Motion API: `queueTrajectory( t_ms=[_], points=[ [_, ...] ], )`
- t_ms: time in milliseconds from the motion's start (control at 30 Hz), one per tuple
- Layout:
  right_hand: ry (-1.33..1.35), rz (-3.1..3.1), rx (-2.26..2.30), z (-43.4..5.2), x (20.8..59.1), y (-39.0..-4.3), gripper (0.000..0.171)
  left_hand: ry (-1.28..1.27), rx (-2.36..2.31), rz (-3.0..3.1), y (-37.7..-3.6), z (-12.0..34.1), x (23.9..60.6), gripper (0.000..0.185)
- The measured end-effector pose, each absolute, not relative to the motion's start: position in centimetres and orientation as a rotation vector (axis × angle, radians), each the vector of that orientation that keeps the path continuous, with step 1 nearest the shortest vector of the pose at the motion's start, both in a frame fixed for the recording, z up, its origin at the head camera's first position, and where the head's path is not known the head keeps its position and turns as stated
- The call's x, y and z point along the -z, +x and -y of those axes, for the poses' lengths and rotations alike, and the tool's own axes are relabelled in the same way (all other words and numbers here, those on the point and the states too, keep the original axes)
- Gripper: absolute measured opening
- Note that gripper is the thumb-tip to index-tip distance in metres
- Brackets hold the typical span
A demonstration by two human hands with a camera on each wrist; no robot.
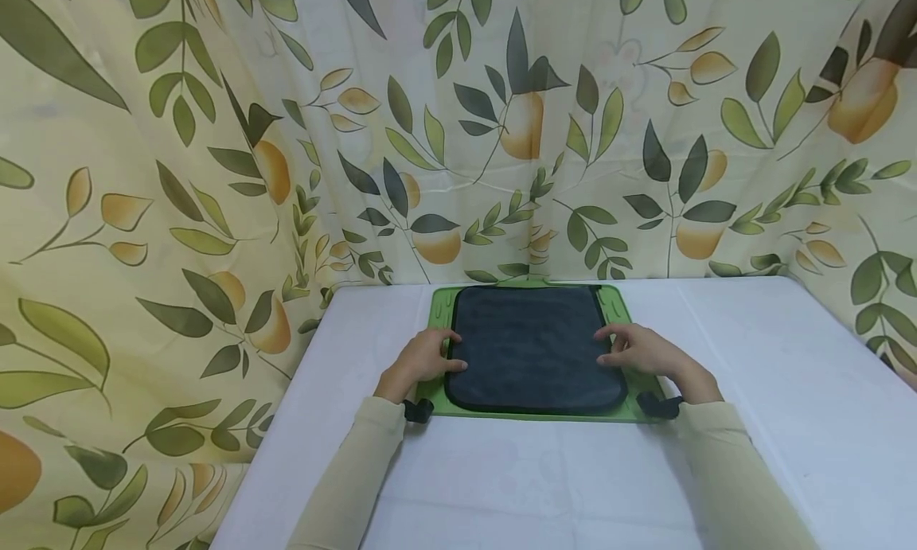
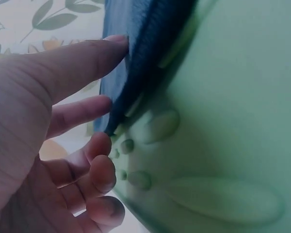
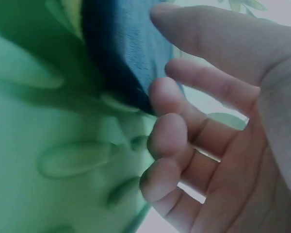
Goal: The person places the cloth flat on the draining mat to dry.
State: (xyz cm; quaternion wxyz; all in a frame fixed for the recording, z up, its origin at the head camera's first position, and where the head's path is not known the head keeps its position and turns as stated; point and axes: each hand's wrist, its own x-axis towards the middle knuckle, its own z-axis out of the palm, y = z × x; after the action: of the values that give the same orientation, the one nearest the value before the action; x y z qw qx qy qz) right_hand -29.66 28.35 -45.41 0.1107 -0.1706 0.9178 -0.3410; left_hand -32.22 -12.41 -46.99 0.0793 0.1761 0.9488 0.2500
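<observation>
A dark blue cloth [image 1: 533,347] lies flat on a green mat [image 1: 614,303] at the centre of the head view, the mat resting on a white-covered bench [image 1: 752,375] in the lower half of the frame. The left hand [image 1: 424,359] sits at the cloth's left edge, its fingers loosely bent and touching the border; in the left wrist view the fingertips [image 2: 104,104] meet the cloth's dark edge [image 2: 131,73] where it overlaps the mat [image 2: 233,97], so this grip is relaxed and holds nothing. The right hand [image 1: 641,349] rests at the cloth's right edge in the same manner; in the right wrist view its fingers [image 3: 167,133] curl lightly against the cloth's rim [image 3: 121,53] above the ridged mat [image 3: 34,121], an open grip too. A leaf-and-fruit patterned curtain [image 1: 215,136] fills the upper frame and left side behind the bench.
</observation>
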Motion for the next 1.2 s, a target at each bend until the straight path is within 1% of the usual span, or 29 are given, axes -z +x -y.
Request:
queueTrajectory(
  t_ms=[167,267,600,867,1033,1200],
  points=[
    [-0.439,-2.682,0.918,-27.7,45.7,-29.7,0.062,0.523,-0.709,-2.841,-32.4,12.6,47.3,0.050],
    [-0.398,-2.682,0.892,-27.5,45.7,-29.7,0.063,0.518,-0.705,-2.836,-32.5,12.8,47.3,0.050],
    [-0.393,-2.671,0.882,-27.4,46.0,-29.8,0.062,0.495,-0.713,-2.828,-32.4,12.9,47.3,0.049],
    [-0.461,-2.670,0.883,-27.7,45.9,-29.6,0.057,0.501,-0.714,-2.810,-32.5,13.2,47.3,0.045],
    [-0.519,-2.693,0.878,-28.1,45.9,-29.6,0.050,0.549,-0.713,-2.814,-32.4,13.6,47.0,0.037],
    [-0.474,-2.734,0.918,-29.0,45.4,-29.7,0.043,0.551,-0.768,-2.878,-32.5,14.2,46.4,0.029]
  ],
)
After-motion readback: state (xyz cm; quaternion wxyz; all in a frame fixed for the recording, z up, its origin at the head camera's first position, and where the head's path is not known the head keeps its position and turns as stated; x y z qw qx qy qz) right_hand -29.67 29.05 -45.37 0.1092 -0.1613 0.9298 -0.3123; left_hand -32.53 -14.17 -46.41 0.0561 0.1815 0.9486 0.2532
